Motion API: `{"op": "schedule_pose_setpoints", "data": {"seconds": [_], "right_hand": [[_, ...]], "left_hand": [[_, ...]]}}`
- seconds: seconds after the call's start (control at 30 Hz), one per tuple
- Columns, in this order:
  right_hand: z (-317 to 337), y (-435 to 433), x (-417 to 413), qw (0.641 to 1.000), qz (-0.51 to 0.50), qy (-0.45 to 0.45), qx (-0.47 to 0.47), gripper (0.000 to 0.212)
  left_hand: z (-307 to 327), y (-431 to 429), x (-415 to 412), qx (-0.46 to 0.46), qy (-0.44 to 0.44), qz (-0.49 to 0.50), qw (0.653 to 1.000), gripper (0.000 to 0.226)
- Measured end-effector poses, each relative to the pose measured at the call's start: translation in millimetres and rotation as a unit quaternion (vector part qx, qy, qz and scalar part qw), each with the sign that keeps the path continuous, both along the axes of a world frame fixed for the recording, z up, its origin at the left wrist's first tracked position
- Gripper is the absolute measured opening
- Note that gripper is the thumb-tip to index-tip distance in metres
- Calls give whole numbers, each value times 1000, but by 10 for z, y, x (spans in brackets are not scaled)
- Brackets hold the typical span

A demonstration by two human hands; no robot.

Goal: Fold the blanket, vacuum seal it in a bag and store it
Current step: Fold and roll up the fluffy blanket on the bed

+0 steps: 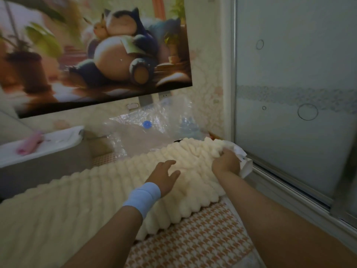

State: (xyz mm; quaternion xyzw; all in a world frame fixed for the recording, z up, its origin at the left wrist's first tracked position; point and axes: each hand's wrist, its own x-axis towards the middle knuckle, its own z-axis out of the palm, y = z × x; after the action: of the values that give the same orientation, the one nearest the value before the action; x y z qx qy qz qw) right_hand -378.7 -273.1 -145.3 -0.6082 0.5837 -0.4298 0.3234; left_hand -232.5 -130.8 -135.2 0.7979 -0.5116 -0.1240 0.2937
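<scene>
The cream blanket (108, 190) lies spread across the bed (193, 242). Over its middle, the left hand (164, 176) rests open and flat; at its right corner, the right hand (226, 161) clutches fabric. Best pin the middle, then draw the corner across squarely.

- A large cartoon poster (92, 53) was hung on pale floral wallpaper (207, 78).
- A frosted glass sliding door (295, 89), printed with circles, was set at the right.
- An orange houndstooth cover (195, 238) was spread below; light was dim.
</scene>
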Motion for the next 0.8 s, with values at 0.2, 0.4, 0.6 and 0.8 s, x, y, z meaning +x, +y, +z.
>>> {"op": "schedule_pose_setpoints", "data": {"seconds": [0.2, 0.4, 0.6, 0.8], "right_hand": [[386, 701, 270, 915, 306, 16, -264, 34], [146, 1459, 671, 781, 574, 206, -138, 59], [102, 1419, 914, 863, 383, 244, -223, 47], [-50, 1409, 972, 715, 497, 478, -118, 65]], "left_hand": [[228, 601, 175, -146, 214, 69, 963, 44], [125, 1177, 503, -166, 435, 137, 874, 60], [-15, 1316, 792, -126, 347, 174, 913, 88], [77, 1229, 859, 154, 27, 100, 983, 85]]}}
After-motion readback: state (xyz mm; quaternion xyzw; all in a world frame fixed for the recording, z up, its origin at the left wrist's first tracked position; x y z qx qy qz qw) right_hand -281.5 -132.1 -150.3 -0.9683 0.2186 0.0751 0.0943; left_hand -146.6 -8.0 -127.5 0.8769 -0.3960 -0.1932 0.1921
